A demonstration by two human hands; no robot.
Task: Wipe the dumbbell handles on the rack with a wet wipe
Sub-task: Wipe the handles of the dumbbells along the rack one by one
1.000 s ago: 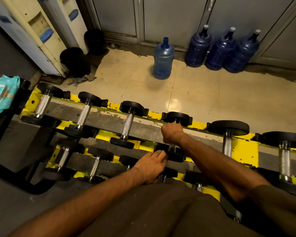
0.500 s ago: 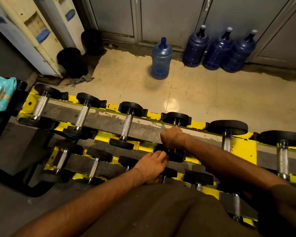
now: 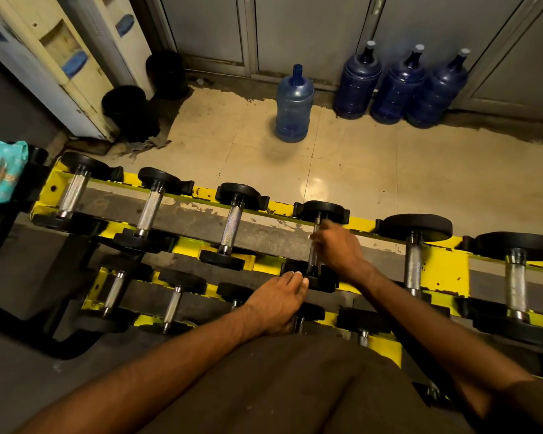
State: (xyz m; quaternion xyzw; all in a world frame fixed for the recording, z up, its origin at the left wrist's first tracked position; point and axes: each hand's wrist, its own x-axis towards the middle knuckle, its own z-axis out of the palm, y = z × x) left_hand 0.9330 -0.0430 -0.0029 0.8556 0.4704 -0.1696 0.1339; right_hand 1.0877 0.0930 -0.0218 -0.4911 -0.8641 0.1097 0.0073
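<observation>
A yellow two-tier rack (image 3: pixel 446 270) holds a row of black dumbbells with knurled metal handles. My right hand (image 3: pixel 340 250) is at the fourth dumbbell's handle (image 3: pixel 313 256) on the upper tier, its blurred fingers curled around the upper part from the right; the lower part of the handle shows bare. No wipe shows in that hand. My left hand (image 3: pixel 276 303) lies flat, fingers together, on the near black head (image 3: pixel 322 281) of the same dumbbell. A teal pack of wet wipes (image 3: pixel 1 173) sits at the rack's far left end.
Beyond the rack is tiled floor with one light blue water jug (image 3: pixel 294 104) and three dark blue jugs (image 3: pixel 398 86) against the wall. Two black bins (image 3: pixel 129 111) and water dispensers (image 3: pixel 60 54) stand at the back left. More dumbbells (image 3: pixel 414 267) fill the rack to the right.
My right hand has slid from a tight fist over the handle to its right side, uncovering most of the metal. My left hand has stayed on the dumbbell head.
</observation>
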